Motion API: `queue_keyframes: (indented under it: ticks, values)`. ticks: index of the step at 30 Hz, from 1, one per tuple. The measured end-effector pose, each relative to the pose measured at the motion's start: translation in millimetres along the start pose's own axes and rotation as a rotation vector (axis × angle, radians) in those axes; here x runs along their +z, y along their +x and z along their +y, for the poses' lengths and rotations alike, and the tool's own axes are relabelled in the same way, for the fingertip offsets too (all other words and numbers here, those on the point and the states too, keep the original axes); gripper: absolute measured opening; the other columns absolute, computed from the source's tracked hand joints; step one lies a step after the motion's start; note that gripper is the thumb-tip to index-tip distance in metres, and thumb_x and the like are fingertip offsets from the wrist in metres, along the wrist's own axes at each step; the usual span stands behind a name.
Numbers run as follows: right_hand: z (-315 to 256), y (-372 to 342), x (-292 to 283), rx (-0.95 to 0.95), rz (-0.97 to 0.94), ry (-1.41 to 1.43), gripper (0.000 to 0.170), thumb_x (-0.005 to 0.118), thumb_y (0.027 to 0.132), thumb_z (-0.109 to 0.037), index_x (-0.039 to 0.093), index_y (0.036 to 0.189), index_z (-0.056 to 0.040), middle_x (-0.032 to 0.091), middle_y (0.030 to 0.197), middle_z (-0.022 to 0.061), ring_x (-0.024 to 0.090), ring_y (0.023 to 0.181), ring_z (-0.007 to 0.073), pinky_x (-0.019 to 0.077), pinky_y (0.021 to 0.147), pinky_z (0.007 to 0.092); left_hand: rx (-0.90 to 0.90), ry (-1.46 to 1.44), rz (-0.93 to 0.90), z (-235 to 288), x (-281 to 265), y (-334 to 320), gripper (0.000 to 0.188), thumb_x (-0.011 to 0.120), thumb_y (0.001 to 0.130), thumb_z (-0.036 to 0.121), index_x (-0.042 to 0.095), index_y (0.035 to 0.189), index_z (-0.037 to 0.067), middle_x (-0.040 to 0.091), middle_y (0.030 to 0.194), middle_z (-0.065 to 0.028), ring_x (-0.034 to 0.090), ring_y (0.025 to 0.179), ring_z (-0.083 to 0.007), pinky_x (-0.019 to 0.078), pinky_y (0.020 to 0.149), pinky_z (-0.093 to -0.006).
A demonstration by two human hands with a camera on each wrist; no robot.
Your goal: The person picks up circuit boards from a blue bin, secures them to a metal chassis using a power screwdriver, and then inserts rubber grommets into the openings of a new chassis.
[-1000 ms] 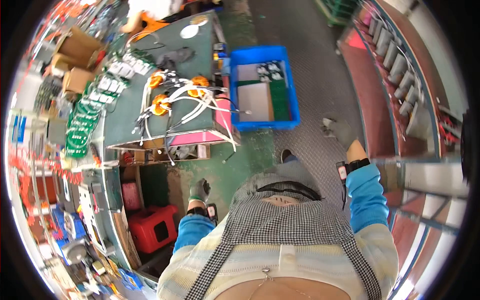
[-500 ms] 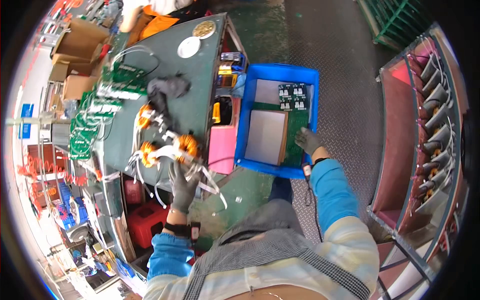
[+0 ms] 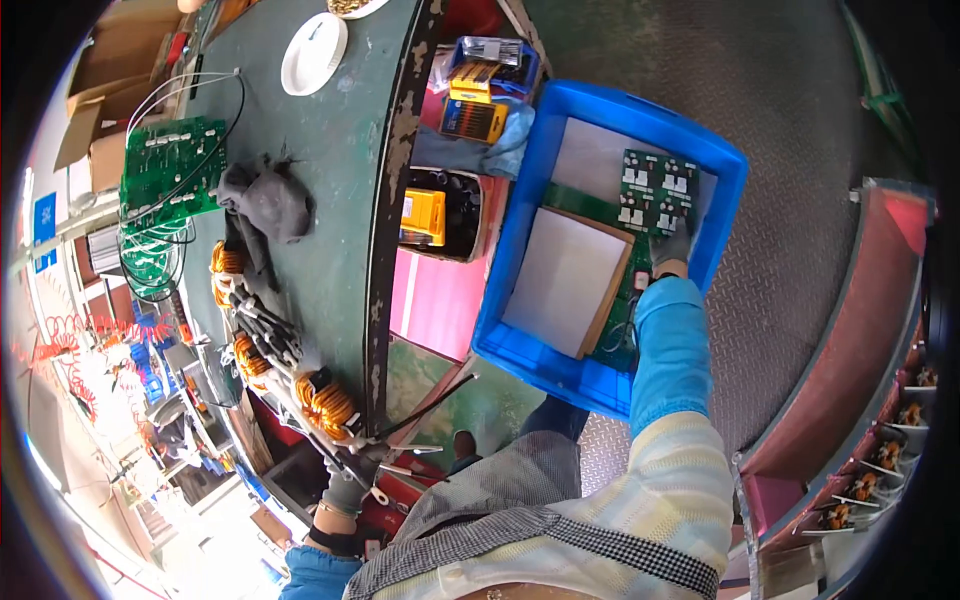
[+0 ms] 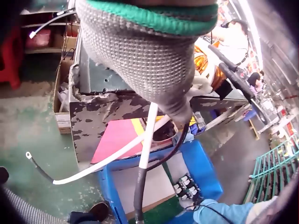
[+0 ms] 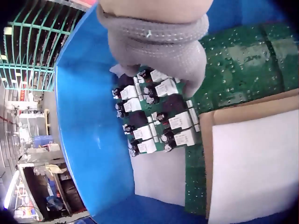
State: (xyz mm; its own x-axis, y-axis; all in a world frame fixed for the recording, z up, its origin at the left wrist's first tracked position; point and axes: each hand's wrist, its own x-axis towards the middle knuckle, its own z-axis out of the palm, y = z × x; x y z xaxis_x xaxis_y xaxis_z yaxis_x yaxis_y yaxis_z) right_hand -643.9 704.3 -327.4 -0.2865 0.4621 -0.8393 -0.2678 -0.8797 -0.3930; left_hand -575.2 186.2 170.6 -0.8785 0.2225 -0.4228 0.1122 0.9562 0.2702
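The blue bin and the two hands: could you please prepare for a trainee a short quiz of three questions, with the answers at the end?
1. True or false: the left hand is inside the blue bin.
2. What does the right hand touch? a) the green rack b) the circuit board c) an orange coil
3. Fill in: the left hand holds ____.

Key: 1. False, it is outside the bin. 2. b. 3. Cables.

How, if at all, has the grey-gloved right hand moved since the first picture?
Yes: the right hand went from right of the blue plastic bin to inside it.
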Motion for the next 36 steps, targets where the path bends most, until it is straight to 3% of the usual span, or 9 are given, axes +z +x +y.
queue_keyframes:
  ticks: [2, 5, 9, 16, 20, 24, 28, 32, 36]
  values:
    - [-11, 8, 13, 0.078, 0.134, -0.135, 0.034, 0.046, 0.098, -0.037, 0.057, 0.123, -0.0166, 0.063, 0.119, 0.0007, 0.052, 0.118, 0.0237, 0.0441, 0.093, 0.0484, 0.273, 0.228, -0.011, -12, 0, 0, 0.024, 0.072, 0.067, 0.009, 0.067, 0.087, 0.022, 0.064, 0.08, -0.0033, 0.064, 0.074, -0.0246, 0.0504, 0.061, -0.0378]
    - [-19, 37, 17, 0.266, 0.327, -0.314, 0.039, 0.051, 0.095, -0.039, 0.056, 0.127, -0.0164, 0.063, 0.121, -0.0018, 0.05, 0.12, 0.022, 0.0438, 0.094, 0.0459, 0.036, 0.03, -0.124, -21, 0, -9, 0.021, 0.072, 0.069, 0.009, 0.066, 0.086, 0.02, 0.062, 0.083, -0.005, 0.062, 0.072, -0.0267, 0.0491, 0.061, -0.0379]
    - [1, 90, -31, 0.169, 0.155, -0.29, 0.044, 0.058, 0.089, -0.037, 0.057, 0.125, -0.0133, 0.063, 0.121, 0.0015, 0.058, 0.109, 0.021, 0.0491, 0.085, 0.0421, 0.157, 0.24, -0.136, -33, 3, -20, 0.023, 0.071, 0.07, 0.009, 0.066, 0.089, 0.019, 0.062, 0.082, -0.0051, 0.063, 0.073, -0.0264, 0.049, 0.06, -0.0367]
    - [-43, -72, 100, -0.088, 0.499, -0.215, 0.035, 0.067, 0.085, -0.03, 0.065, 0.11, -0.0056, 0.069, 0.107, 0.0062, 0.063, 0.098, 0.0204, 0.0502, 0.079, 0.0316, 0.271, 0.336, -0.191, -4, -10, 0, 0.026, 0.069, 0.072, 0.007, 0.066, 0.094, 0.022, 0.061, 0.083, -0.0017, 0.062, 0.073, -0.025, 0.0505, 0.061, -0.0365]
    - [-42, -13, 55, -0.021, 0.141, -0.113, 0.026, 0.063, 0.09, -0.026, 0.061, 0.11, -0.0097, 0.065, 0.103, 0.0032, 0.063, 0.086, 0.0201, 0.0536, 0.062, 0.031, 0.015, 0.01, -0.103, -16, 6, -4, 0.003, 0.069, 0.079, 0.019, 0.069, 0.083, 0.019, 0.062, 0.072, 0.0019, 0.062, 0.065, -0.0195, 0.0491, 0.056, -0.0351]
    - [-19, -13, 37, 0.14, -0.027, -0.076, 0.023, 0.068, 0.086, -0.021, 0.062, 0.106, -0.0138, 0.066, 0.102, 0.0012, 0.061, 0.092, 0.0166, 0.049, 0.072, 0.0334, -0.157, -0.091, -0.113, -62, 31, -24, 0.005, 0.068, 0.08, 0.024, 0.069, 0.08, 0.019, 0.063, 0.066, 0.0021, 0.061, 0.061, -0.019, 0.0478, 0.053, -0.0344]
    - [3, -46, 51, -0.098, 0.096, -0.608, 0.044, 0.076, 0.078, -0.024, 0.062, 0.119, -0.017, 0.062, 0.11, 0.0088, 0.057, 0.107, 0.0229, 0.0439, 0.09, 0.0381, -0.051, -0.109, -0.069, -33, 21, -16, 0.009, 0.069, 0.074, 0.019, 0.068, 0.082, 0.021, 0.065, 0.073, -0.0004, 0.063, 0.065, -0.0223, 0.0492, 0.055, -0.0351]
    - [27, -23, 43, -0.452, 0.286, -1.447, 0.063, 0.077, 0.071, -0.038, 0.061, 0.117, 0.0018, 0.061, 0.12, 0.0193, 0.06, 0.105, 0.0345, 0.047, 0.09, 0.0406, -0.14, -0.021, -0.186, -24, 11, -14, 0.01, 0.068, 0.075, 0.016, 0.067, 0.084, 0.021, 0.064, 0.076, -0.0028, 0.064, 0.072, -0.0243, 0.0504, 0.061, -0.0353]
    - [35, -23, 54, -0.313, 0.268, -1.463, 0.062, 0.079, 0.067, -0.039, 0.064, 0.11, 0.0032, 0.064, 0.113, 0.0216, 0.062, 0.102, 0.0338, 0.0478, 0.089, 0.0402, -0.237, -0.049, -0.234, -22, 6, -15, 0.005, 0.068, 0.078, 0.017, 0.065, 0.082, 0.015, 0.063, 0.074, -0.004, 0.062, 0.073, -0.0217, 0.0479, 0.063, -0.0345]
